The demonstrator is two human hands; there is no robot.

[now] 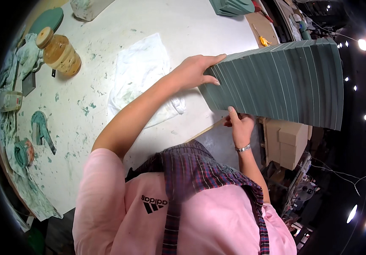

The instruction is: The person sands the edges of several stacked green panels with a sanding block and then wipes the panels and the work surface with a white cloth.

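Observation:
A long stack of thin dark-green slabs lies at the right, its many edges showing as parallel lines, and reaches out past the table's edge. My left hand grips the stack's left end, thumb on the near face and fingers over the far edge. At the near lower edge, my right hand has its thumb against the slabs, while its other fingers are partly hidden beneath. A crumpled white cloth with faint green smudges lies on the table beside my left forearm.
The white table bears green flecks. At left stand a lidded jar of amber stuff, a green disc and a curled green strip. More green pieces lie at the far edge. Cardboard boxes stand below the stack.

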